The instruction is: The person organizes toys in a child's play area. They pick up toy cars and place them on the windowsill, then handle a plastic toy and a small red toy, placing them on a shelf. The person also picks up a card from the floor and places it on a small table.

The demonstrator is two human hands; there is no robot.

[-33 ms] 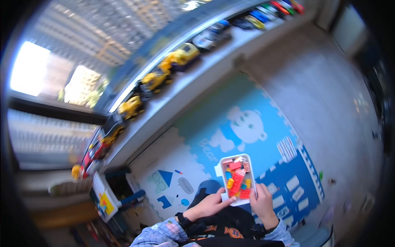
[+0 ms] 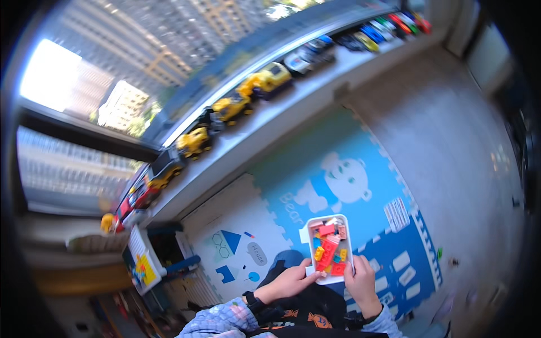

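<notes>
A small white plastic bin with a tab on its left side is held between my two hands, in front of my lap. Inside lie several loose building bricks, mostly red and pink, with yellow, blue and white ones among them. My left hand closes on the bin's near left corner, its thumb over the near rim. At the near right side, my right hand grips the wall, thumb along the rim and the other fingers partly hidden.
Toy vehicles line the window sill ahead and to the left. Foam play mats cover part of the grey floor. A striped card lies on them at right. A white-topped toy table stands at left.
The whole view has shifted a little, so the sill and mats sit slightly lower and further right. Both hands still hold the bin in the same grip.
</notes>
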